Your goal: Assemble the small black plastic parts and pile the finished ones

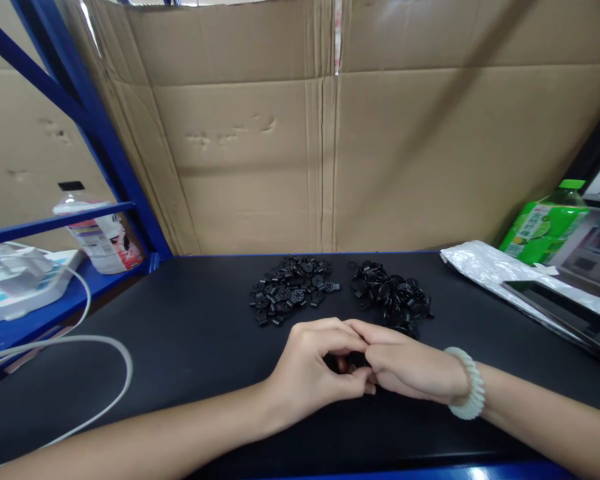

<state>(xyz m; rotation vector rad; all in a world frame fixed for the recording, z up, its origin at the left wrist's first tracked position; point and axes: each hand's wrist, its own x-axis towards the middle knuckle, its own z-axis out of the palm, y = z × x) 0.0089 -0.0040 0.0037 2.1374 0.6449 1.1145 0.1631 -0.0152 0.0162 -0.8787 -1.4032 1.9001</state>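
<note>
My left hand (pixel 316 370) and my right hand (pixel 414 367) meet at the front middle of the black table, fingertips touching. Both are closed, with thumbs and fingers pressed together. Something dark may sit between the fingertips, but the fingers hide it and I cannot make it out. Just beyond my hands lies a pile of small black plastic parts (pixel 293 287) with round, perforated heads and short tabs. To its right is a second pile of glossy black pieces (pixel 393 293), thin and rounded, close behind my right hand.
Upright cardboard (pixel 250 167) backs the black tabletop (pixel 200 347). At left, a white cable (pixel 125 360) loops beside a power strip (pixel 25 293) and a bottle (pixel 100 233). At right are a silvery bag (pixel 485 267), a dark flat frame (pixel 555 313) and a green bottle (pixel 545 223).
</note>
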